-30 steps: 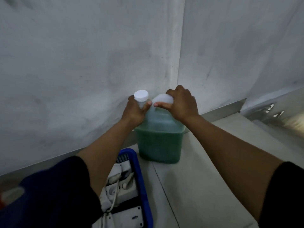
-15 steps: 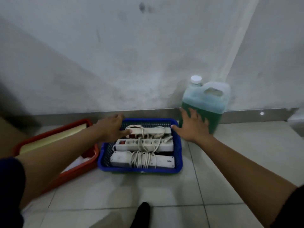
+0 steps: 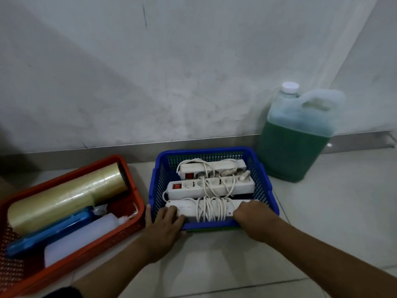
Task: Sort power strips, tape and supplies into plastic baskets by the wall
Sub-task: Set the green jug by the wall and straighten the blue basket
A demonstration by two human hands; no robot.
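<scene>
Resting on the blue basket's point(image 3: 214, 226) near rim, left hand point(image 3: 165, 224) and right hand point(image 3: 253, 218), fingers seemingly gripping it.

You are looking down at a tiled floor point(image 3: 322, 222) by a grey wall point(image 3: 193, 72). Your left hand point(image 3: 164, 230) and right hand point(image 3: 254, 220) both rest on the near rim of a blue basket point(image 3: 271, 190), fingers curled over it. Inside lie three white power strips point(image 3: 210, 187) side by side, cords wound around them. To its left, apart from it, sits a red basket point(image 3: 133, 186) holding a long roll of clear tape point(image 3: 64, 198), a flat blue item point(image 3: 49, 234) and a white bottle point(image 3: 81, 238) — all lying down. Behind the blue basket to the right, a jug point(image 3: 294, 134) of green liquid stands upright against the wall — white cap on.
</scene>
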